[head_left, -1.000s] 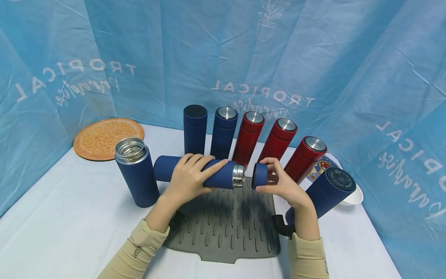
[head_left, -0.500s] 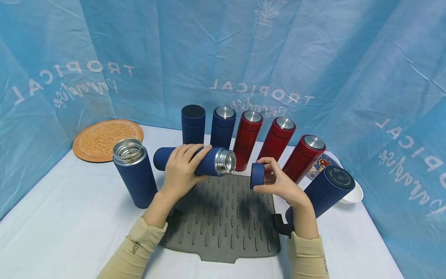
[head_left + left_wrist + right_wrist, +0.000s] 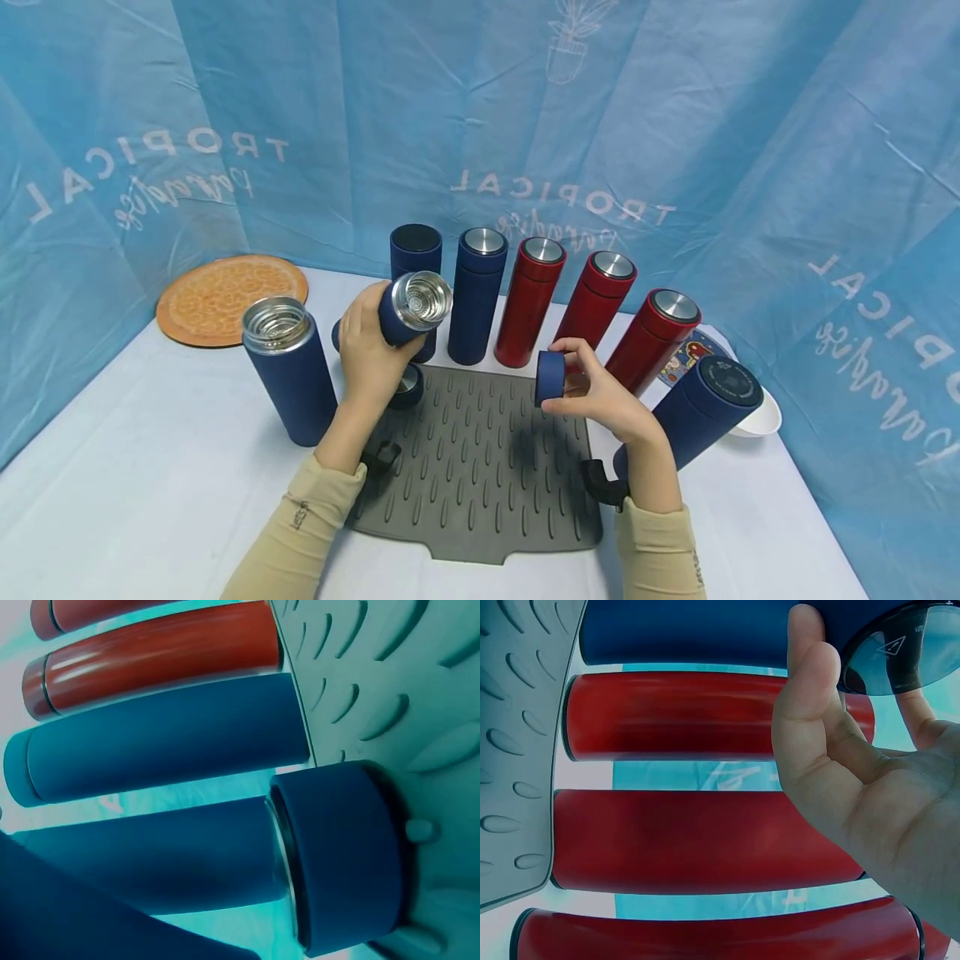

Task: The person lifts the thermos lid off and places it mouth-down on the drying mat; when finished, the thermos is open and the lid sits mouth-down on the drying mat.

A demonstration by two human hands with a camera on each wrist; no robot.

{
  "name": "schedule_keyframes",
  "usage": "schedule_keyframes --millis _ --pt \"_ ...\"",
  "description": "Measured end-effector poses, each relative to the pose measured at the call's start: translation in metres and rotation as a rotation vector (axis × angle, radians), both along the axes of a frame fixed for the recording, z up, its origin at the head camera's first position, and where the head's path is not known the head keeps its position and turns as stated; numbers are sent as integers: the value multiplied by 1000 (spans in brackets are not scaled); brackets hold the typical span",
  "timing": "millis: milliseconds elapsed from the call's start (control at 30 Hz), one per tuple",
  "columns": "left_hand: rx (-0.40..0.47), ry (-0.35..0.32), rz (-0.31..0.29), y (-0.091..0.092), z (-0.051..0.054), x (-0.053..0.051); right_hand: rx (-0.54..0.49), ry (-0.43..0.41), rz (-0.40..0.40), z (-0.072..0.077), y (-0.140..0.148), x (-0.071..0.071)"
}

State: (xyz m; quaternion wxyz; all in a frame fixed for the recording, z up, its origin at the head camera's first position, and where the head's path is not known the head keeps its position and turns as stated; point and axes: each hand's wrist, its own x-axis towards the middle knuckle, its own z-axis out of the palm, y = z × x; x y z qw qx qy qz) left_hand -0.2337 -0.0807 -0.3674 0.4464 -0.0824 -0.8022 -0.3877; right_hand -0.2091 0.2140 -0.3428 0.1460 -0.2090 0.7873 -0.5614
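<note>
In the head view, my left hand grips a blue thermos bottle without its lid. It is tilted, and its bare steel mouth faces me. My right hand pinches a blue lid at its rim, above the grey ribbed mat; the right wrist view shows the lid's dark glossy end. Another blue lid lies on the mat's far left corner, beneath the held bottle. Left of my hand an uncapped wide blue thermos stands upright.
Behind the mat stand two slim blue thermoses, one of them, and several red thermoses, one being. A wide blue thermos stands by my right wrist, with a white bowl behind it. An orange round board lies far left.
The held bottle has moved left and away from the lid in my right hand, and its mouth has swung up towards me. The mat lid has come into sight. My right hand hardly moves.
</note>
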Motion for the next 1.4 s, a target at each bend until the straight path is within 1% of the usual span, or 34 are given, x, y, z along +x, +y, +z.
schedule_keyframes --millis 200,333,467,667,933,1200,1400 --pt "159 -77 42 -6 -2 -6 -2 -1 3 1 -2 1" --pt "221 -110 55 -8 -4 -10 -4 -10 1 1 -3 2" --pt "265 -127 61 -8 -8 -13 0 -11 2 1 -4 2" --pt "334 -161 86 -7 -12 -16 -2 -12 5 1 -3 2" --pt "400 -148 119 -9 -15 -22 1 -19 1 1 -4 2" --pt "479 -204 109 -11 -16 -25 6 -17 11 1 -4 1" --pt "500 -218 137 -14 -19 -29 11 -15 14 0 -5 1"
